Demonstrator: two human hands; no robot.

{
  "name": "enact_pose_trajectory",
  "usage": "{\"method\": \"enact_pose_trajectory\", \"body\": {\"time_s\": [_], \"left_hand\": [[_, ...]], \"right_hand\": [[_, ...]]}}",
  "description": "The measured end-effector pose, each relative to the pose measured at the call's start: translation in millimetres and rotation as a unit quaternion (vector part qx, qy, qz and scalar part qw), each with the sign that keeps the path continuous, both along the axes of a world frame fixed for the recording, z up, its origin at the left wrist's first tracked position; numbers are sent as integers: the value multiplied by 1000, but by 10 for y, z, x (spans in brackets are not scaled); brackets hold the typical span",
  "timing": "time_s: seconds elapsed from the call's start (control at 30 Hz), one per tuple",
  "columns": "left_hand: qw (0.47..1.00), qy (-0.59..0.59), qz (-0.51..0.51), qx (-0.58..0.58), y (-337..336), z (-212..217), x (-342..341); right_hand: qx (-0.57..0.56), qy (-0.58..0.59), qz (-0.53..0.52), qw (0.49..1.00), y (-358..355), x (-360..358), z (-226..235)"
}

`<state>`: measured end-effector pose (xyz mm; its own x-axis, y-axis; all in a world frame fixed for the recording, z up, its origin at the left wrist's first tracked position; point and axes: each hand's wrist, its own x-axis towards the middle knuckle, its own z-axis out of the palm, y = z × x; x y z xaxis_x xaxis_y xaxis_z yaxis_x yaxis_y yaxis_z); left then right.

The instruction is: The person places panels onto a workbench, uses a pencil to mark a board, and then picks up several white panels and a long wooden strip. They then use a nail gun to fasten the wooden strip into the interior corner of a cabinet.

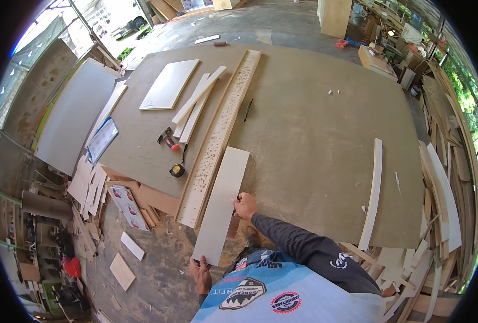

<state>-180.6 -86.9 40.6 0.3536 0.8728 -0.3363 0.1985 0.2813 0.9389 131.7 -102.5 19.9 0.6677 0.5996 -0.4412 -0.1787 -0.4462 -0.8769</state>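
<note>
A flat white board [221,196] slants in front of me, its far end over the worktable and its near end out past the edge. My left hand [201,273] grips the near end at the corner, fingers closed. On the right long edge, my right hand [245,207] is closed with its fingertips pinching the board. Just left of the board lies a long wooden channel [214,145] with a pitted, hole-marked face. Beyond it are a tape measure [177,170] and a hammer [168,139] with a red-and-black handle.
Narrow white strips [198,105] and a white panel [169,84] lie at the table's far left. A curved-looking white strip [372,194] rests on the worktable [314,134] at right. Stacked planks [451,161] line the right side. Offcuts [122,272] lie on the floor at left.
</note>
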Motion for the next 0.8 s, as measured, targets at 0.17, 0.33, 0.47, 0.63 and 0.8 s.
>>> {"method": "enact_pose_trajectory", "body": {"time_s": [0.17,0.33,0.47,0.63,0.8], "left_hand": [[999,-34,-25,-25,181,-27,361],[996,-41,32,-67,315,-211,363],[996,-11,34,-82,468,-270,468],[993,25,40,-104,678,-521,447],[993,84,34,-76,591,-430,679]], "right_hand": [[25,-194,-109,975,177,178,-464],[-21,-201,-89,975,285,118,-168],[-43,-271,-113,955,354,183,-246],[-67,-245,-147,956,527,258,-255],[-79,-274,-196,938,606,500,-415]]}}
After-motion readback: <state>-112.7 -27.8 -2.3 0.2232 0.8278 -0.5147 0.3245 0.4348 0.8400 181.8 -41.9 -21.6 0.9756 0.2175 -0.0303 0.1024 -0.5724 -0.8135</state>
